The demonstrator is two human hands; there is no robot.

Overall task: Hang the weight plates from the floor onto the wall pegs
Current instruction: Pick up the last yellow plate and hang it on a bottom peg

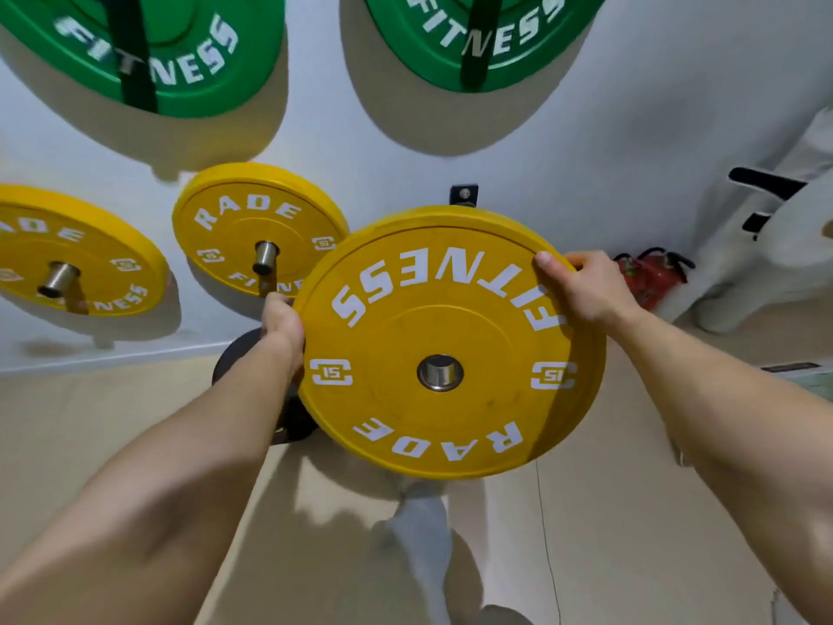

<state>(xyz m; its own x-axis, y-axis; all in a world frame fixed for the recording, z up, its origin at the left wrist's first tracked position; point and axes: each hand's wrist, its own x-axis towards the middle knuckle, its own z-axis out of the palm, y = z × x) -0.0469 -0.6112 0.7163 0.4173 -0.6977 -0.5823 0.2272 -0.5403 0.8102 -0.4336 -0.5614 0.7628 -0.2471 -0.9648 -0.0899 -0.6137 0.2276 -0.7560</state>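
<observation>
Clearly heavy, the yellow plate [450, 318] bears a "15" mark on each side of its hub, and it looks like stiff, thick rubber with a smooth rim that offers no handle. Opposite edges are therefore the sensible place to hold it, and that is where both hands are. The left hand [281, 327] curls round the left rim with its fingers hidden behind. The right hand [581, 286] clamps the upper right rim, thumb laid on the face and fingers wrapped over the edge. The plate is held up off the floor [112, 421], close before the wall [586, 151], its top edge just under a dark bracket [464, 194]; any peg on that bracket is hidden. As a disc it has no long axis. Its broad face is turned to the person, its lettering upside down, and the steel-lined hole [439, 373] looks out along the thin axis, roughly toward the wall. To the left, two yellow plates [257, 218] hang on pegs [265, 257]. A black plate [234, 354] lies low behind the left wrist.
</observation>
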